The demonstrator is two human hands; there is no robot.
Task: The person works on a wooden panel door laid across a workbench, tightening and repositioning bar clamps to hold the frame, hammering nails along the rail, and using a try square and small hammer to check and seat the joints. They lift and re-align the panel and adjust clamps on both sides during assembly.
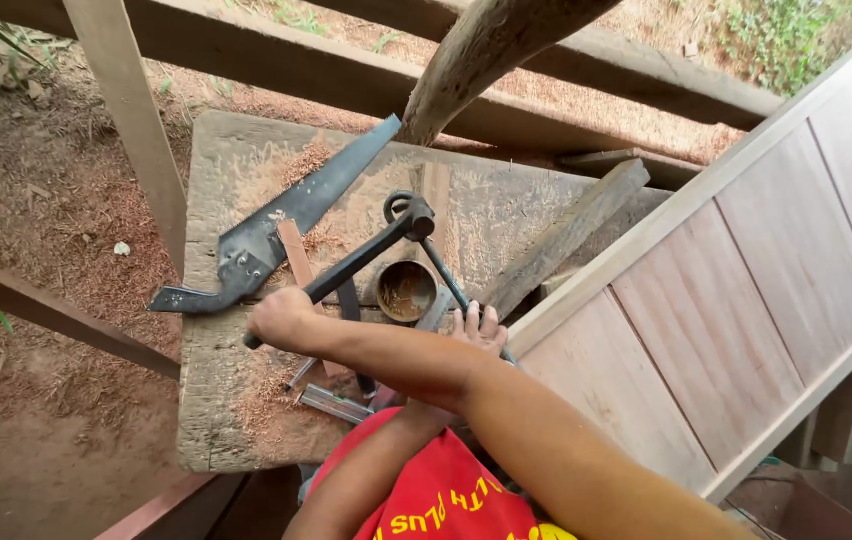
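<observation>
Sawdust-strewn tabletop (236, 420) at centre: right hand (281, 318) clamped on a black bar clamp (366, 255), left hand (479, 328) spread flat beside the small cup (406, 291); swinging the bar could tip the cup or nudge the saw (276, 225) off

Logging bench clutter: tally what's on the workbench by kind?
Handsaw: 1
Black metal tongs, gripped by right hand: 1
Small round tin: 1
Loose wood strips: 2
Small metal tools by the left hand, partly hidden: at least 2
Total: at least 7
</observation>
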